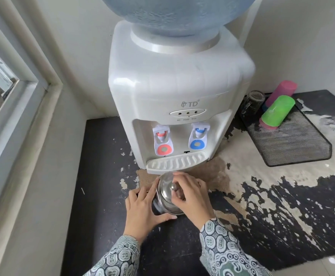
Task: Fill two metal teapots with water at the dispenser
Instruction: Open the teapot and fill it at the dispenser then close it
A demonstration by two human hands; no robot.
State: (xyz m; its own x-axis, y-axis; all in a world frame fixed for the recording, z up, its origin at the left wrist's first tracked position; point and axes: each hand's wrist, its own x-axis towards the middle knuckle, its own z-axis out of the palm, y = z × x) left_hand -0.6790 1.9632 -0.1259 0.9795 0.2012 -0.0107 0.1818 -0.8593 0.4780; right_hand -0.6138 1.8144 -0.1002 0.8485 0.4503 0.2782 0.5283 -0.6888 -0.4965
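A metal teapot [167, 198] stands on the dark, badly peeling surface [103, 176], just in front of the drip tray [175, 162] of a white water dispenser [174, 92]. Only this one teapot is in sight. Its lid [165, 188] is on, with a small round knob [174, 187] at the top.

The left hand [145, 208] is wrapped around the left side of the teapot's body, fingers curved along the wall and thumb reaching under the near edge, so it is partly closed and gripping the pot. The right hand [190, 196] lies over the right side of the lid, fingers bent and fingertips touching the lid right beside the knob; whether they actually pinch the knob cannot be told. Both wrists wear patterned sleeves [220, 248].

The dispenser carries a large blue water bottle [174, 12] upside down on top. Under its three small indicator lights sit two taps: a red one [162, 140] on the left and a blue one [198, 136] on the right. The teapot is below and in front of the taps, not under either spout.

Off to the right, a black mesh tray [294, 144] lies on the surface and holds a green cup [278, 111], a pink cup [282, 91] and a clear glass [254, 101]. A window frame [13, 86] runs along the left
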